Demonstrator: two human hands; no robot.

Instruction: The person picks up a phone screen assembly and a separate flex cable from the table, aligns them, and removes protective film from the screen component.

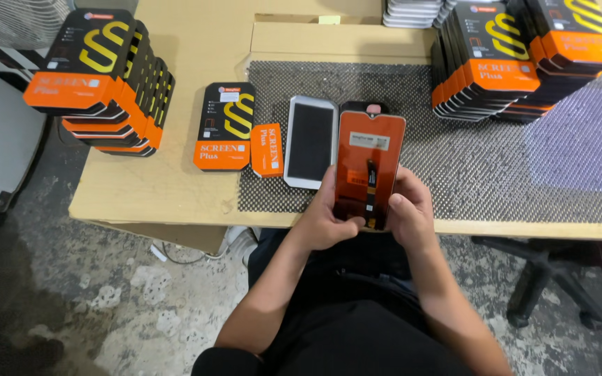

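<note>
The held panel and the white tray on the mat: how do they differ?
The panel shows a copper-orange back with a ribbon cable; the tray is white with a dark middle. Both hands, left and right, grip the panel; the tray lies flat on the mat. Both are phone-shaped rectangles.

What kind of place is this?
Probably a phone repair or parts workshop. Both hands hold a bare phone screen panel over a dotted work mat, with stacks of black-and-orange boxes on the table.

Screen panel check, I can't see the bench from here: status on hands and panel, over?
Both hands, left hand and right hand, grip the screen panel by its lower end. Panel held copper back up, over the mat. White tray beside it, apart.
</note>
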